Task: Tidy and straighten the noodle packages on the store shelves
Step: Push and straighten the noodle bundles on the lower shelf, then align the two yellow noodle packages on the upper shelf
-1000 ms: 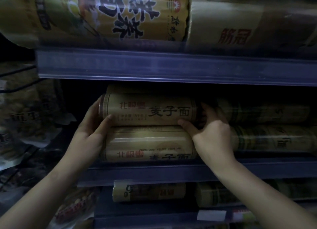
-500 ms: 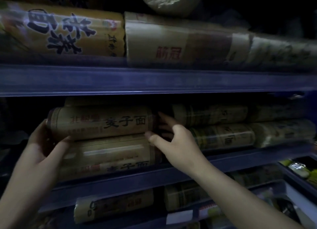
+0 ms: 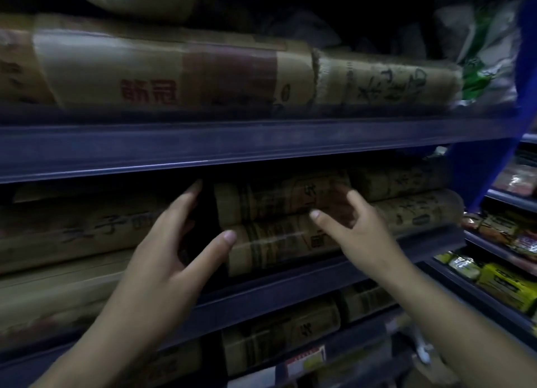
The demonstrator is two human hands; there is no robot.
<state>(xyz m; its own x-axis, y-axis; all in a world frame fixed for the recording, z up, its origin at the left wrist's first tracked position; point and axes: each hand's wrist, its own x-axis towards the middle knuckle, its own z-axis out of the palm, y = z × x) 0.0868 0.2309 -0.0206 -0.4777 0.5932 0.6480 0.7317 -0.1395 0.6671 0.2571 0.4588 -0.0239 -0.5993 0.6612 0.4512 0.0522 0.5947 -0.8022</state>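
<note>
While both hands were raised to the middle shelf [image 3: 261, 286] at the centre of the frame, neither was gripping anything. The left hand [image 3: 171, 260] was spread, fingers extended toward the dark gap between two groups of noodle packages, its thumb just at the left end of the lower dark-printed noodle package [image 3: 279, 245]. The right hand [image 3: 360, 230] was likewise released, fingers splayed in front of the upper dark-printed noodle package [image 3: 284, 196], which lay stacked on the lower one; whether the fingertips touched the wrapper could not be determined owing to blur and poor light.

To the left of the gap lay the pale noodle package [image 3: 78, 228] with dark characters, resting on another pale roll beneath it. Further noodle rolls [image 3: 412, 201] continued to the right on the same shelf. The upper shelf rail [image 3: 232, 146] crossed the frame above, carrying larger tan noodle bags [image 3: 162, 77]. A lower shelf held more rolls [image 3: 279, 332], and yellow packets [image 3: 505, 286] sat at the right edge.

Assessment: the step in hand appeared to be the approach to the centre stack, with the left stack seemingly in order. The next move would likely require both hands to close on the ends of the dark-printed pair and square them against each other, and perhaps to close the gap toward the pale stack. Round rolls stacked two high may roll forward off the shelf lip if pushed unevenly.
</note>
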